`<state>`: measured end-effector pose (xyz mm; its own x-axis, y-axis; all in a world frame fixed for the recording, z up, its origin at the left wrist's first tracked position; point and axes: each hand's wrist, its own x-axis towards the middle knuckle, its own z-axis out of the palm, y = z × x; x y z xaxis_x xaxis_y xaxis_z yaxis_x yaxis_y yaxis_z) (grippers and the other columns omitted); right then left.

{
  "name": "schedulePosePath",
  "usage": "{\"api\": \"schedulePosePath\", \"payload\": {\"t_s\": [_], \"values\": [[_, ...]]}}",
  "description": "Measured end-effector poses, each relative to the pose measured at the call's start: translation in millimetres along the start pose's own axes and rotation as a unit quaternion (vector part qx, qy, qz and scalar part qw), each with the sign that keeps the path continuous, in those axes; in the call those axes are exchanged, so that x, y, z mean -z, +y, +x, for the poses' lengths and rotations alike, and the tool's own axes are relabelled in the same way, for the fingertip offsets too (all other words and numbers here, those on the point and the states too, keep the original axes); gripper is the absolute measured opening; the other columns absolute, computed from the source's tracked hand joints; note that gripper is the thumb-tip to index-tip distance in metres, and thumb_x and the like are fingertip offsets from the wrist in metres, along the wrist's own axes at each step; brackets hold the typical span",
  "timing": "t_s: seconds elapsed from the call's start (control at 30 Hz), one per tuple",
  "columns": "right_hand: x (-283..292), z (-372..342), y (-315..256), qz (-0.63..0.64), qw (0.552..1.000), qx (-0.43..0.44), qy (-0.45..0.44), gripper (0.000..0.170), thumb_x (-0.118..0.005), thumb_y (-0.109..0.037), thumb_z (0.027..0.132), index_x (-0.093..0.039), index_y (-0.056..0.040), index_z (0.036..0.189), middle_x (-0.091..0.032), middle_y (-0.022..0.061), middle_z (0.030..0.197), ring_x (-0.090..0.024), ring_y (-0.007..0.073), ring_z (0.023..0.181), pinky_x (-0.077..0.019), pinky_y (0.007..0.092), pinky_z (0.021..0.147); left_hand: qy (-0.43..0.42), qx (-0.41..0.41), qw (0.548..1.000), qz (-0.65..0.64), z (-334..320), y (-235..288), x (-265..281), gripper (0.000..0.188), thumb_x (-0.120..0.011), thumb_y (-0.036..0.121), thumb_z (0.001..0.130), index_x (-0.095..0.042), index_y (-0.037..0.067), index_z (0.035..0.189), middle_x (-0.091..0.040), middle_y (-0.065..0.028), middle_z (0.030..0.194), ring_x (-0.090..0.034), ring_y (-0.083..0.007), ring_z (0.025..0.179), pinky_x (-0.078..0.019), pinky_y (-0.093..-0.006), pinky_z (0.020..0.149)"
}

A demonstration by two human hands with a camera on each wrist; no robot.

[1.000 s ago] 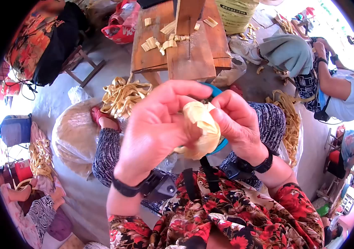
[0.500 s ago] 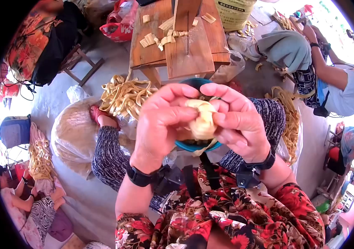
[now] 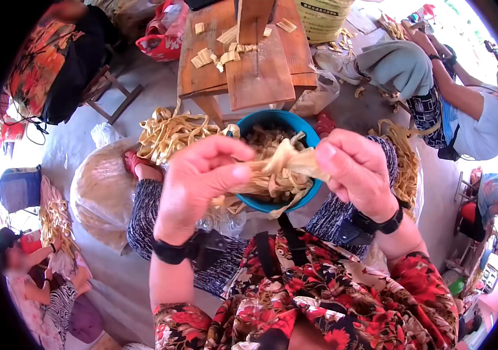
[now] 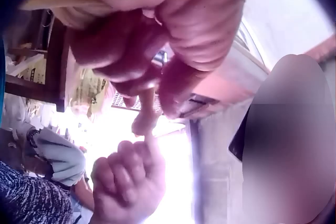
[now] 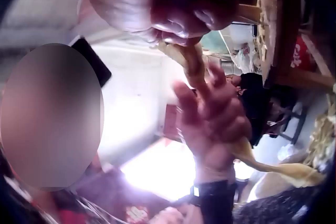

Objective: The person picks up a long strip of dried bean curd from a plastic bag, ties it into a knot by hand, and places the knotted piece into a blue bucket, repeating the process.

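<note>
In the head view, a pale yellow, flat, pliable strip (image 3: 295,162) stretches between both hands, with a knot in its middle. My left hand (image 3: 193,184) pinches the strip at the left of the knot between thumb and fingers. At the other side, my right hand (image 3: 360,175) grips its end with thumb and curled fingers. The right wrist view shows the strip (image 5: 191,66) running between the two hands, and a loose tail hanging past the left hand (image 5: 215,121). Below the hands stands a blue basin (image 3: 317,131) holding many similar yellowish pieces.
A wooden table (image 3: 202,81) with a board (image 3: 260,81) and short cut pieces (image 3: 205,57) stands ahead. Heaps of long strips (image 3: 170,134) lie beside both legs. A plastic-wrapped bundle (image 3: 103,186) sits at the left. Another person (image 3: 476,116) sits at the right.
The hands were close together over the bunched strip. They have since moved apart, drawing it out sideways with a knot between them, and more of the basin shows.
</note>
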<state>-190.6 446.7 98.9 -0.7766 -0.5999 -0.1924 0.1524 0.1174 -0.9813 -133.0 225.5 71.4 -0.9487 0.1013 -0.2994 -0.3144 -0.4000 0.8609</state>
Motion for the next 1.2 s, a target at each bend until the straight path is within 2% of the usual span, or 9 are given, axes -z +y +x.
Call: {"api": "schedulePosePath", "payload": {"t_s": [0.17, 0.33, 0.47, 0.63, 0.73, 0.9, 0.97, 1.03, 1.2], "values": [[11, 23, 14, -0.108, 0.989, 0.083, -0.052, 0.041, -0.042, -0.034, 0.095, -0.059, 0.0032, 0.102, -0.062, 0.0048, 0.075, -0.055, 0.0077, 0.072, -0.0448, 0.0229, 0.063, 0.06, -0.053, 0.987, 0.137, 1, 3, 0, 0.01, -0.066, 0.005, 0.079, -0.062, 0.0, 0.087, -0.062, -0.0013, 0.077, -0.057, -0.0064, 0.07, -0.0451, -0.0188, 0.063], [13, 45, -11, 0.103, 0.941, -0.196, -0.257, 0.046, -0.036, -0.036, 0.095, -0.054, 0.0036, 0.11, -0.064, 0.0188, 0.079, -0.064, 0.0216, 0.062, -0.0511, 0.0283, 0.062, 0.009, -0.275, 0.876, 0.397, 4, 12, -14, 0.011, -0.068, 0.003, 0.073, -0.064, 0.004, 0.082, -0.062, -0.0047, 0.071, -0.06, -0.0143, 0.064, -0.0466, -0.0238, 0.058], [16, 53, 2, 0.271, 0.852, -0.222, -0.389, 0.046, -0.037, -0.024, 0.092, -0.038, 0.0143, 0.118, -0.061, 0.0309, 0.081, -0.063, 0.0307, 0.054, -0.0523, 0.0327, 0.045, -0.051, -0.411, 0.798, 0.438, 6, 17, -16, 0.016, -0.069, 0.002, 0.069, -0.064, 0.007, 0.083, -0.06, -0.0048, 0.067, -0.06, -0.0212, 0.058, -0.0471, -0.0274, 0.051], [14, 52, -2, 0.108, 0.857, -0.222, -0.452, 0.033, -0.038, -0.029, 0.093, -0.049, -0.0007, 0.081, -0.047, -0.0001, 0.059, -0.047, 0.0068, 0.044, -0.0474, 0.0215, 0.05, -0.096, -0.409, 0.771, 0.478, 3, 20, -7, 0.021, -0.075, 0.009, 0.067, -0.065, 0.01, 0.085, -0.057, -0.0043, 0.059, -0.054, -0.0184, 0.047, -0.0419, -0.0274, 0.043], [25, 42, -5, 0.086, 0.902, -0.209, -0.368, 0.035, -0.042, -0.038, 0.094, -0.049, -0.0067, 0.081, -0.049, -0.0024, 0.066, -0.048, 0.0035, 0.055, -0.0415, 0.0189, 0.049, -0.107, -0.344, 0.701, 0.616, 1, 37, 4, 0.018, -0.074, 0.009, 0.068, -0.065, 0.008, 0.084, -0.057, -0.0043, 0.059, -0.054, -0.0172, 0.048, -0.0401, -0.0257, 0.044], [32, 82, 1, -0.087, 0.972, -0.164, -0.142, 0.026, -0.048, -0.03, 0.092, -0.053, -0.007, 0.081, -0.051, -0.0041, 0.063, -0.046, 0.0022, 0.054, -0.0368, 0.0195, 0.047, 0.093, -0.206, 0.893, 0.388, 53, 18, 14, 0.011, -0.068, 0.011, 0.076, -0.066, 0.003, 0.083, -0.061, -0.0032, 0.067, -0.055, -0.0084, 0.059, -0.0414, -0.0224, 0.052], [33, 104, 10, -0.196, 0.98, 0.001, -0.034, 0.022, -0.053, -0.025, 0.089, -0.054, -0.0042, 0.083, -0.05, -0.0008, 0.057, -0.048, 0.0084, 0.051, -0.0377, 0.0251, 0.044, 0.156, -0.132, 0.923, 0.327, 75, 25, 12, 0.013, -0.067, 0.015, 0.076, -0.066, 0.004, 0.083, -0.063, -0.006, 0.066, -0.058, -0.0132, 0.056, -0.0442, -0.0265, 0.051], [40, 126, 28, -0.347, 0.92, 0.172, 0.06, 0.017, -0.054, -0.021, 0.087, -0.054, -0.0038, 0.085, -0.054, 0.0033, 0.062, -0.053, 0.0101, 0.05, -0.04, 0.0253, 0.044, 0.181, -0.173, 0.892, 0.376, 98, 23, 11, 0.014, -0.066, 0.016, 0.076, -0.065, 0.003, 0.082, -0.061, -0.0058, 0.063, -0.057, -0.0125, 0.055, -0.0436, -0.0261, 0.051], [45, 144, 46, -0.457, 0.857, 0.182, 0.155, 0.018, -0.056, -0.021, 0.081, -0.055, -0.0032, 0.076, -0.056, 0.0146, 0.062, -0.057, 0.0305, 0.06, -0.0441, 0.0396, 0.053, 0.255, -0.265, 0.793, 0.485, 135, -2, 27, 0.016, -0.065, 0.016, 0.077, -0.062, 0.001, 0.076, -0.056, -0.0027, 0.056, -0.049, -0.0054, 0.051, -0.0398, -0.0225, 0.048]]}}
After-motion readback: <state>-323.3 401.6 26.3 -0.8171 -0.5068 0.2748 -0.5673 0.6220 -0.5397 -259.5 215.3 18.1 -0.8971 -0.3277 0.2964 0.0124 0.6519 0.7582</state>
